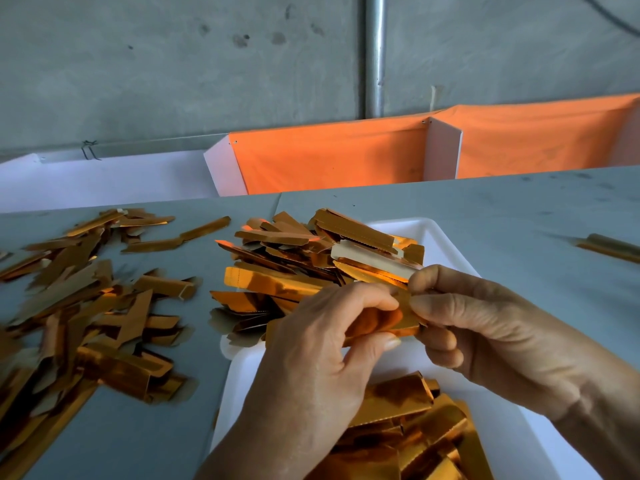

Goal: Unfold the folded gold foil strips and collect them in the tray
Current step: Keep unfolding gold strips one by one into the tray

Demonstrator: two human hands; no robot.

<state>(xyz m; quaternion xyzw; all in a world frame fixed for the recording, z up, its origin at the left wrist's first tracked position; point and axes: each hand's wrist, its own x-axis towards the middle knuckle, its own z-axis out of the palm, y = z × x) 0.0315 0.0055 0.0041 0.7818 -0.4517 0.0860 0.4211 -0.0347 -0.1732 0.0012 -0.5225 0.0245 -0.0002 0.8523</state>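
Above the white tray [446, 244], both hands hold one gold foil strip [384, 322]. My left hand [311, 362] grips its left part between thumb and fingers. My right hand [485, 323] pinches its right end with curled fingers. Gold strips are heaped in the tray's far end [311, 258] and more lie in its near end [408, 431]. A loose pile of folded gold strips [79, 306] spreads over the grey table at the left.
One single gold strip [609, 249] lies on the grey table [502, 216] at the far right. Behind the table stand white bins lined with orange cloth [332, 157]. A concrete wall with a metal pipe [375, 53] rises at the back.
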